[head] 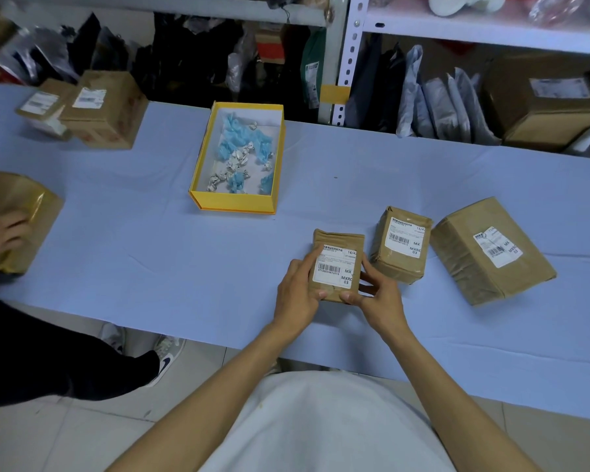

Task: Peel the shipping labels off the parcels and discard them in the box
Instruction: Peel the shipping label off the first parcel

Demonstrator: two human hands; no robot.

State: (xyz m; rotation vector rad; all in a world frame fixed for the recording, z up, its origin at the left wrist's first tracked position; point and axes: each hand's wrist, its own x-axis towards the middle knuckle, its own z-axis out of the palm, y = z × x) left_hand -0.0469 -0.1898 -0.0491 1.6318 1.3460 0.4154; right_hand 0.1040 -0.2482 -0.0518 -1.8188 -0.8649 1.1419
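Note:
A small brown parcel (pixel 338 241) sits near the table's front edge, held on both sides. My left hand (pixel 298 289) grips its left side and my right hand (pixel 378 294) its right side. Its white shipping label (pixel 334 267) is stuck flat on the top face. Two more brown parcels with labels lie to the right, one close (pixel 401 245) and a larger one (pixel 491 250) beyond it. The yellow box (pixel 234 202) stands at the table's middle, with crumpled white labels and blue scraps inside.
Two labelled parcels (pixel 99 109) rest at the far left of the blue table (pixel 150 250). Another person's hand (pixel 0 233) presses on a taped parcel at the left edge, legs and shoes below. Shelves with bags and a large carton (pixel 542 100) stand behind.

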